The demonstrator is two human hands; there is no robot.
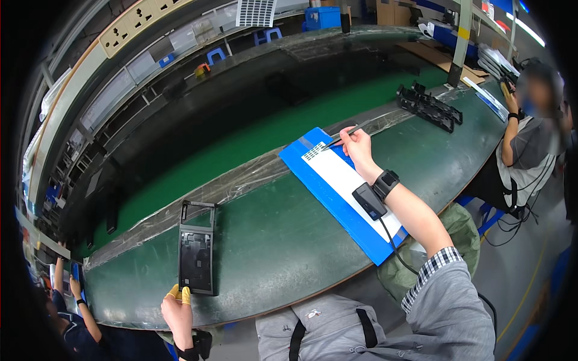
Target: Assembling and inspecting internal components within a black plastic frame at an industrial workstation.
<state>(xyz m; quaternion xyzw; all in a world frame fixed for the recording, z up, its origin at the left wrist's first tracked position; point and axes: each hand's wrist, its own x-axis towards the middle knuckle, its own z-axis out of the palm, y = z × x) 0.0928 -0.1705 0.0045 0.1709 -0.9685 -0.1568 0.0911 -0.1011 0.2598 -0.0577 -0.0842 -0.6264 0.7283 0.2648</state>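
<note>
My left hand, with yellow finger cots on its fingertips, pinches the near end of a black plastic housing. The housing has a recessed panel and an open frame at its far end, and it rests on the green worktable. To the right, my right hand grips dark tweezers. Their tips are at rows of small dark stickers on the far end of a white backing sheet. That sheet lies on a blue board, slanted across the table.
Black plastic parts lie farther right on the table. A dark green conveyor belt runs beyond a taped strip. A metal post rises at the back right. Co-workers sit at the far right and lower left. A cable hangs from my right wrist device.
</note>
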